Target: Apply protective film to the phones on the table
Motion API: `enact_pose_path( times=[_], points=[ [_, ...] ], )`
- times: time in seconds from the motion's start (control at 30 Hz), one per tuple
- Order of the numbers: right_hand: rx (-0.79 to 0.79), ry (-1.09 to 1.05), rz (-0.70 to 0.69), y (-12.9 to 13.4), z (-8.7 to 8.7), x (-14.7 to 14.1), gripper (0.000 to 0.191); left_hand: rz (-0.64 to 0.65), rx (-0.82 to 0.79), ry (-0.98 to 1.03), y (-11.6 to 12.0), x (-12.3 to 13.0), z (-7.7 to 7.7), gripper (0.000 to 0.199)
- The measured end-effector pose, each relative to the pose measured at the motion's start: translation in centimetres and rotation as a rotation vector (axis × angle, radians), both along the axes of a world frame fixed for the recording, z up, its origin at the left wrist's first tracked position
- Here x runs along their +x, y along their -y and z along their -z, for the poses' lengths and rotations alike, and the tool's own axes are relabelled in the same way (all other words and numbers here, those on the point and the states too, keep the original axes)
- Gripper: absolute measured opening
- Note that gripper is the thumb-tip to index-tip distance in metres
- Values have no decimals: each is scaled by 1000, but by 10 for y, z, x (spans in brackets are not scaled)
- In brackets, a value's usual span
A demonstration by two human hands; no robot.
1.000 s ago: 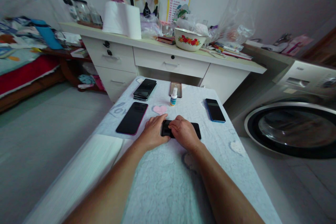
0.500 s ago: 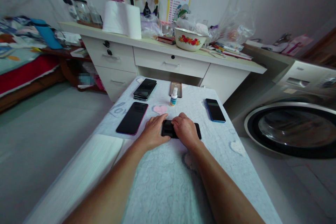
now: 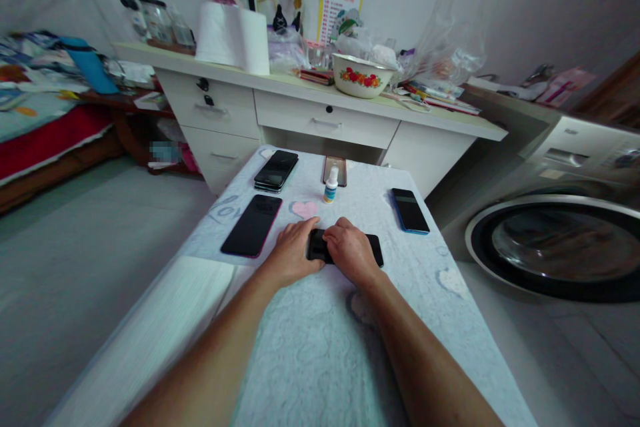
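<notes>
Between both hands: one black phone, flat, screen up, lying crosswise on patterned cloth. At its left end: left hand, grasping, thumb at the near edge, fingers toward the far edge. Over its middle: right hand, fingers bunched against the screen; underside hidden, cannot tell whether gripping or merely pressing.

Left of left hand: one pink-edged phone, dark screen up. Farther beyond, same side: one stack of phones. Straight beyond the hands: one small white bottle, upright, blue label; just behind, one flat brown-rimmed case. Beyond right hand, to the right: one blue-edged phone, screen up. Well beyond both hands: one white desk with drawers, bearing one floral bowl. Far right of right hand: one washing machine.
</notes>
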State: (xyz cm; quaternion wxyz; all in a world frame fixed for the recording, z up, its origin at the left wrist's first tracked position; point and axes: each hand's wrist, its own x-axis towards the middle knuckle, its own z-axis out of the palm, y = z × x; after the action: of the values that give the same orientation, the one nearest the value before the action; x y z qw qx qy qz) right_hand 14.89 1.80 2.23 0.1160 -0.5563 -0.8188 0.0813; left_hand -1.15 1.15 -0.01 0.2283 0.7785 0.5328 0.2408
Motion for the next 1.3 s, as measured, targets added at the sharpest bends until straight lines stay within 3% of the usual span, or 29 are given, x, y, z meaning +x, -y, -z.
enact_pose_path(
  times=[0.3, 1.0, 1.3],
  points=[
    [-2, -42, -120, 2, 1, 0, 20, 0, -4, 15, -1, 0, 1, 78],
    [-3, 31, 9, -3, -1, -2, 24, 13, -6, 9, 0, -1, -2, 77],
    [-11, 2, -47, -3, 0, 0, 20, 5, 1, 23, -1, 0, -1, 77]
  ],
)
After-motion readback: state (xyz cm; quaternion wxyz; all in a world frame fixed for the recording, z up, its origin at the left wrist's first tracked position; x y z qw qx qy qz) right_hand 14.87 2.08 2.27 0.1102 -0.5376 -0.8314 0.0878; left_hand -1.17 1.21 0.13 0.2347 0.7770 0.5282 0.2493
